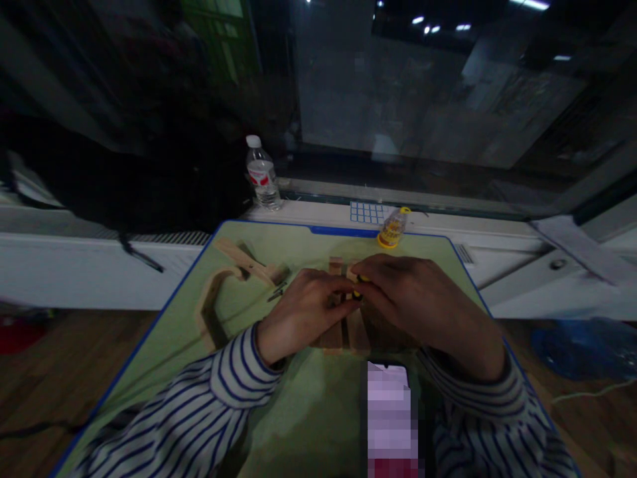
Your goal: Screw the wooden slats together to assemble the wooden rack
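Observation:
My left hand (311, 307) and my right hand (415, 287) meet over the middle of the table. The right fingers are closed on a small yellow-and-black piece (357, 293), mostly hidden by them, so its kind cannot be made out. My left thumb and index finger pinch at its lower end; what lies between them is hidden. Beneath my hands are two light wooden bars (358, 334), side by side and pointing away from me. A darker brown block or shadow lies under my right hand. Several screws (279, 291) rest left of my left hand.
A curved wooden piece (212, 302) and a joined wooden piece (246, 260) lie at the table's left. A phone (389, 411) lies close to me. At the back edge stands a yellow-capped bottle (392, 229); a water bottle (263, 176) is on the sill (308, 211).

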The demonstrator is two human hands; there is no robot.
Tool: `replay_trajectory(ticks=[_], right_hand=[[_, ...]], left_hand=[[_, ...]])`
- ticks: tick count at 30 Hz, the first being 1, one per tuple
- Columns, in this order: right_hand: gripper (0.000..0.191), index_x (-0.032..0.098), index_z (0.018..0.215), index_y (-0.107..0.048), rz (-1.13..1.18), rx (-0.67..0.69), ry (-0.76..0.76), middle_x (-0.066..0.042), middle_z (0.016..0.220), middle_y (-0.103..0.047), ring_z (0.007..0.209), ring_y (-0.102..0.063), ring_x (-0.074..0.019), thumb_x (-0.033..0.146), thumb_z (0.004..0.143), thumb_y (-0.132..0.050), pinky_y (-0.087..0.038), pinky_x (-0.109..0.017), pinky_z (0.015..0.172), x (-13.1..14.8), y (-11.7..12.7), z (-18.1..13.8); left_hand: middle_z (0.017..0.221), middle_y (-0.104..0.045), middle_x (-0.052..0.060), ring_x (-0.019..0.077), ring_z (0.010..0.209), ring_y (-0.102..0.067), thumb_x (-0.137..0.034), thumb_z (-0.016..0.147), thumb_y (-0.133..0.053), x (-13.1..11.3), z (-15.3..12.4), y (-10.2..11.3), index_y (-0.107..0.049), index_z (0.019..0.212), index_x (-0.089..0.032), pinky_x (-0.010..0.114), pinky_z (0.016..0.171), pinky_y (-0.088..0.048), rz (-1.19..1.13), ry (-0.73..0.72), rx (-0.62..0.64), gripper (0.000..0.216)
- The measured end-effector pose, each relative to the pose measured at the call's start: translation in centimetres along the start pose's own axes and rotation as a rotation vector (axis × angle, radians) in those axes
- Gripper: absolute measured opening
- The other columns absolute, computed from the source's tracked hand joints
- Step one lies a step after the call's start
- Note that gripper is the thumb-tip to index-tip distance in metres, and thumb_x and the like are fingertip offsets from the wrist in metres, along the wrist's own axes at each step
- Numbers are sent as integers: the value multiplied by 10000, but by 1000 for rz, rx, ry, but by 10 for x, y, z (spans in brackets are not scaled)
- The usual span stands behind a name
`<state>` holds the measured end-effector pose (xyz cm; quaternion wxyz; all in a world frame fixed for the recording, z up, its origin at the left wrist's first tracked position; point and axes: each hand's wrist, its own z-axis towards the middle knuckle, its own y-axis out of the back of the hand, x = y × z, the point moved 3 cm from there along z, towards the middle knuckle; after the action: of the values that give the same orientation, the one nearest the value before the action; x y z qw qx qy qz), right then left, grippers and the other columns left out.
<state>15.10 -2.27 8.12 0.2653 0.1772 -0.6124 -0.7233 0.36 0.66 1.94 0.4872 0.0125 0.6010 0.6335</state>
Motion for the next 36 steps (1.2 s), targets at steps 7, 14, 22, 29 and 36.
replay_trajectory(ticks=[7, 14, 22, 29, 36], right_hand=[[258, 198, 1155, -579, -26, -18, -18, -70, 1044, -697, 938, -662, -234, 288, 948, -454, -508, -365, 790, 0, 1, 1], [328, 194, 1199, -559, 48, -7, -34, -72, 1109, -676, 991, -644, -237, 365, 951, -427, -503, -381, 835, 0, 2, 1], [398, 173, 1297, -497, 163, 4, 36, -72, 1302, -595, 1095, -609, -210, 202, 901, -483, -499, -349, 907, -1, 1, -3], [325, 156, 1223, -568, 89, -44, 75, -68, 1248, -638, 1072, -630, -204, 145, 921, -450, -515, -354, 909, 0, 0, -2], [304, 149, 1199, -586, 57, -50, 75, -69, 1201, -665, 1027, -652, -210, 148, 914, -481, -535, -354, 874, 0, 1, 0]], left_hand=[[782, -703, -10, 187, 759, -635, -316, 832, -653, -2, 1, -4, -702, 954, -212, 340, 755, -427, 77, -22, -41, 168], [802, -710, 12, 175, 756, -640, -270, 876, -591, 2, 0, -7, -692, 891, -191, 312, 731, -442, 84, -77, -68, 130], [853, -703, 4, 160, 796, -639, -223, 911, -524, 4, 0, -7, -660, 914, -188, 278, 725, -441, 20, -93, 12, 140], [884, -692, 16, 176, 868, -637, -244, 915, -513, 5, 1, -9, -644, 933, -193, 302, 792, -454, -18, -55, 47, 143], [831, -675, 11, 166, 831, -634, -258, 889, -550, 2, 1, -4, -648, 944, -188, 307, 800, -464, -45, -32, 76, 132]])
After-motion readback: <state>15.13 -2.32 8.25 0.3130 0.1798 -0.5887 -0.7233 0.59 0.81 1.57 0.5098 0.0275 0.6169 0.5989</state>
